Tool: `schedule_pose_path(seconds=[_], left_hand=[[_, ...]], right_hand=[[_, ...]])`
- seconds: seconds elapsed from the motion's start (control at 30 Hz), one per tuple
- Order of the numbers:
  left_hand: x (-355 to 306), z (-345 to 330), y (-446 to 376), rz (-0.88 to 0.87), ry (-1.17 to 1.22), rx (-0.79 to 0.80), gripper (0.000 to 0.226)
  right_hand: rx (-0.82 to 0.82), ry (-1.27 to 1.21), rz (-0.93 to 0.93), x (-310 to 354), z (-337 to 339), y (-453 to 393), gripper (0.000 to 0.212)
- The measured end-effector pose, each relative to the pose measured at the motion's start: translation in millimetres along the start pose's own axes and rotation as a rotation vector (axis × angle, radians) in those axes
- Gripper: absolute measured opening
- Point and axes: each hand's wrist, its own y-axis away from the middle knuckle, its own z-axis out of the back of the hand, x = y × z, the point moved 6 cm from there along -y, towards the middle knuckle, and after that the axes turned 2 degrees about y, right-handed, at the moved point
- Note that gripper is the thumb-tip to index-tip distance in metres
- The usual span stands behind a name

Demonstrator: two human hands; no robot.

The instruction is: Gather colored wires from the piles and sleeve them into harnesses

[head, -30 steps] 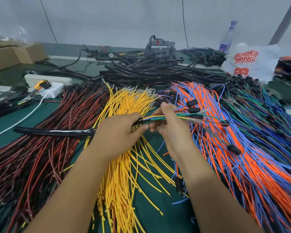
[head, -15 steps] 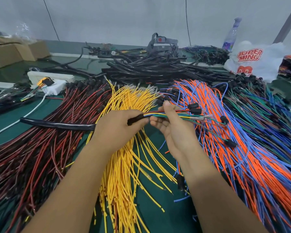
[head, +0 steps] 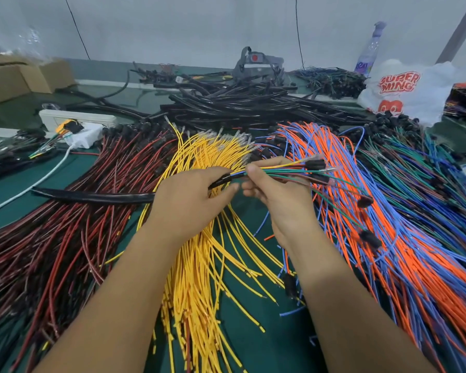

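At the centre of the frame the left hand (head: pixel 191 200) is curled round a black sleeve (head: pixel 92 196), whose long tail runs off to the left over the red and dark wires (head: pixel 59 238); the right hand (head: pixel 277 195) pinches a small bundle of mixed wires (head: pixel 283 172) just where it leaves the sleeve's mouth, their ends fanning to the right with black connectors on them. Both hands hover above the yellow wire pile (head: pixel 199 265) on the green desk (head: pixel 253 340). To the right lies the orange and blue pile (head: pixel 388 251), and beyond it a green and blue pile (head: pixel 428 179). In the upper left stand cardboard boxes (head: pixel 8 82), contents hidden; in the upper right a white plastic bag (head: pixel 404 90) printed SUPER MING, its contents not visible, with a clear bottle (head: pixel 369 49) behind it
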Motion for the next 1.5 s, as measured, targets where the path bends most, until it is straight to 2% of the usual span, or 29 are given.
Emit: schedule_pose_path(seconds=[0.1,0.2,0.4,0.67,0.93,1.13,1.37,1.5], left_hand=[[-2.8,-1.0,0.9,-0.004,0.007,-0.006,0.034],[-4.9,-0.1,1.3,-0.010,0.043,-0.027,0.022],[-1.0,-3.7,-0.2,0.066,0.111,-0.017,0.023],[1.8,-6.2,0.0,0.051,0.124,0.026,0.010],[4.7,-6.4,-1.8,-0.001,0.222,0.030,0.016],[-0.6,-4.0,-1.3,-0.080,0.169,-0.003,0.025],[-8.0,-1.4,-1.0,-0.153,0.133,-0.005,0.026],[-4.8,-5.9,-3.3,-0.083,0.298,-0.003,0.018]], right_hand=[[-0.061,0.024,-0.050,-3.9,4.1,-1.7,0.015],[-0.055,0.042,-0.033,-2.4,5.8,-3.4,0.008],[0.078,0.070,-0.075,-6.0,2.1,-2.4,0.011],[-0.033,0.121,-0.041,-8.7,9.7,-5.2,0.014],[-0.027,0.094,-0.039,-10.5,8.7,-5.5,0.012],[-0.097,0.275,-0.019,-13.9,8.7,-7.3,0.020],[0.076,0.129,-0.094,-16.4,-0.3,-3.9,0.013],[0.142,0.044,-0.121,-14.8,-4.2,-1.6,0.007]])
